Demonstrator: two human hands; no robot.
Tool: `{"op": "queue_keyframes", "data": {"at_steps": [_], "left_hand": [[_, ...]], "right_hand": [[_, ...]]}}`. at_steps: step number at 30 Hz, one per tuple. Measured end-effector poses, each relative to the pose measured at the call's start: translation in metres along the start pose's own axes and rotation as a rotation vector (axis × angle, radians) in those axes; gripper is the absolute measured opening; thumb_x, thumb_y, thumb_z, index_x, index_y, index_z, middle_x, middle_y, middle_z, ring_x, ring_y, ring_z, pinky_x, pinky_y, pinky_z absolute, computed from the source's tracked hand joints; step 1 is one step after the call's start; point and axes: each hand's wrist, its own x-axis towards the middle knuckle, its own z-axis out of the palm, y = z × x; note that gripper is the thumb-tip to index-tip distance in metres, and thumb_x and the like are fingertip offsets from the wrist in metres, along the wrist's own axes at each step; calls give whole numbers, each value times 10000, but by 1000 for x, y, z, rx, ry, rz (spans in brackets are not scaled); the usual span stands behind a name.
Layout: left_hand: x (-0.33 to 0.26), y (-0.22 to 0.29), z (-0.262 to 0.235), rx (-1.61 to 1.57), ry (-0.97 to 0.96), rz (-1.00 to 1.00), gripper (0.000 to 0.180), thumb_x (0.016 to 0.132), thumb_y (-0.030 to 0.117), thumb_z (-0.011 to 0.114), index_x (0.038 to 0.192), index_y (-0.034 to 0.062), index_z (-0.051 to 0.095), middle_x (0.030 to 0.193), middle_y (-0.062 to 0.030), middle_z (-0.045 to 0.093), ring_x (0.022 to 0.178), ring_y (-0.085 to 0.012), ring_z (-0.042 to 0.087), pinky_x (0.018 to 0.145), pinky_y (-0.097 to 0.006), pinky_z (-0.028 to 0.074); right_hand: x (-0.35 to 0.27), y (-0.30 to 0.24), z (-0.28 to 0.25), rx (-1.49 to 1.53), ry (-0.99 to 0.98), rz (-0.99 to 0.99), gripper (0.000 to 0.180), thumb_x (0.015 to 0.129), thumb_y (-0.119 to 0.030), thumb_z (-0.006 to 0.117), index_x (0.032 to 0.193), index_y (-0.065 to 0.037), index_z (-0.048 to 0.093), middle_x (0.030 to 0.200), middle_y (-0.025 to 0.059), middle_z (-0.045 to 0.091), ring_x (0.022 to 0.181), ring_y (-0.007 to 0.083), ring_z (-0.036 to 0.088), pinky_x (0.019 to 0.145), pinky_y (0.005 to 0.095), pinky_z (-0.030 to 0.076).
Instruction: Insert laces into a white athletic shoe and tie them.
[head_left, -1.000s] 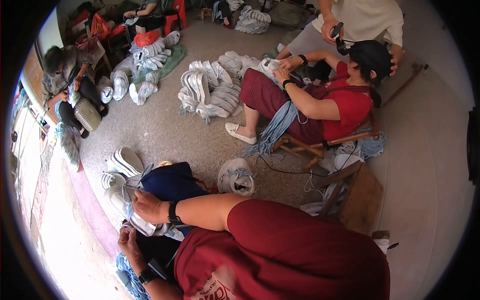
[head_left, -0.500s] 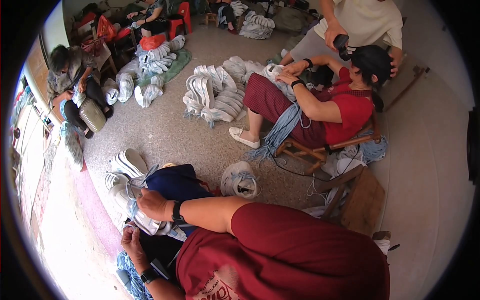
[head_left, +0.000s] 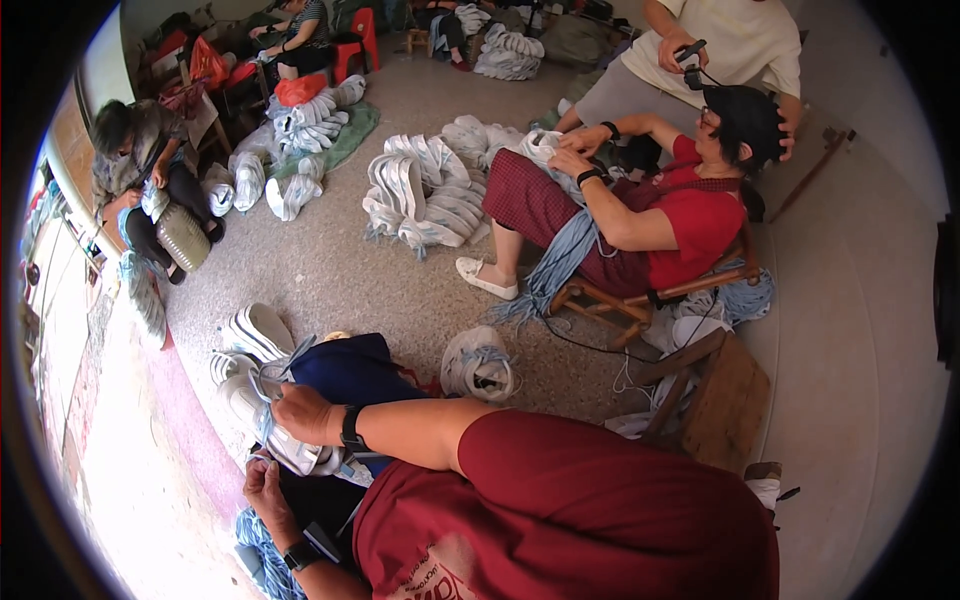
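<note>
On the left of my lap, a white sneaker (head_left: pixel 237 398) lies in front of my hands, another white sneaker (head_left: pixel 257 330) just beyond it. My right hand (head_left: pixel 303 412) is closed over the sneaker, pinching a light blue shoelace (head_left: pixel 264 425). Below it, my left hand (head_left: pixel 264 488) has its fingertips pressed together at the lower end of the lace by the shoe's edge. Dark blue cloth (head_left: pixel 350 370) covers my leg beside the shoes. My forearm and hand hide part of the sneaker.
A bundle of white shoes (head_left: pixel 477 362) stands on the speckled floor (head_left: pixel 400 300). Light blue laces (head_left: pixel 265 555) hang beside my left forearm. A co-worker in red (head_left: pixel 690 220) sits on a bamboo chair (head_left: pixel 610 305) near a shoe pile (head_left: pixel 425 190). A wooden stool (head_left: pixel 725 400) stands at right.
Both my hands keep nearly the same place, with the lace shifting slightly between them. My left hand is slightly lower. The standing co-worker's hand with a black device has tilted upward.
</note>
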Motion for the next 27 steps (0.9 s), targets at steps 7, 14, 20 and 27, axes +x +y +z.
{"op": "queue_keyframes", "data": {"at_steps": [7,14,20,27], "left_hand": [[2,-10,-6,-5,-7,-40,138,787,2,601,696,29,501,900,-36,568,772,-95,454,697,-213,356],[-1,10,6,11,10,-42,149,786,-9,589,690,34,484,851,-19,547,724,-91,430,672,-210,349],[-8,27,5,200,97,-89,140,808,76,583,684,54,521,639,54,454,596,-50,378,525,-211,300],[-4,23,2,-517,226,-232,108,839,81,612,744,60,564,624,39,496,499,-30,385,448,-172,297]], "right_hand": [[0,2,2,43,23,-28,96,679,-98,566,611,-35,541,604,165,548,666,318,549,575,417,451],[2,-1,-5,32,7,-19,98,688,-106,562,623,-36,540,614,166,547,666,327,546,579,425,445],[6,-3,-16,-24,-107,61,72,687,-94,536,639,-41,551,608,172,558,617,333,561,556,445,453],[12,-9,-37,194,-24,-216,78,671,-31,596,744,-55,582,726,119,540,627,295,553,551,363,467]]}}
